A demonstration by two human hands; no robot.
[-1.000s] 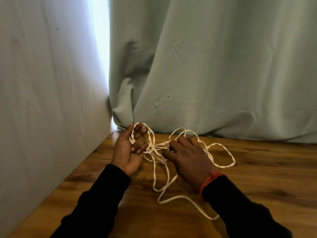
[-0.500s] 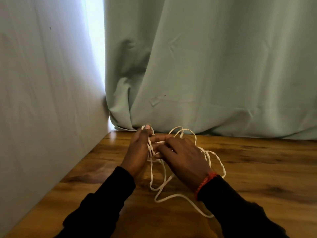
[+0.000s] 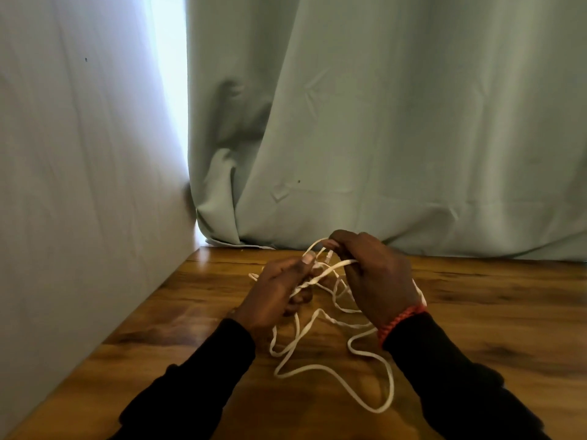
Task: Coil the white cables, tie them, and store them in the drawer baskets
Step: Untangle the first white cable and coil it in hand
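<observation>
Wood-grain worktop (image 3: 476, 328) fills the lower half of my head cam, w/ a pale green curtain (image 3: 397, 122) hanging down to its far edge at 12 o'clock and a plain whitish wall (image 3: 79, 185) running along the 9 o'clock side; bright strip of daylight shows btwn wall and curtain. Both hands are up over the worktop's far middle, close together. Left hand (image 3: 273, 296) has its fingers (image 3: 300, 298) curled round a bunch of the white cable (image 3: 317, 369), thumb on top, strands running out thru the grip toward 3 o'clock. Right hand (image 3: 378, 281) sits just beside it at 2 o'clock, slightly higher, fingertips pinching a loop of the same cable near what looks like a small connector end; can't tell the exact plug type, too blurry. Rest of the cable hangs slack from both hands and lies in loose uneven loops on the wood toward 6 o'clock, btwn the two black sleeves (image 3: 460, 385). Red braided wristband (image 3: 400, 322) sits at the right wrist.
</observation>
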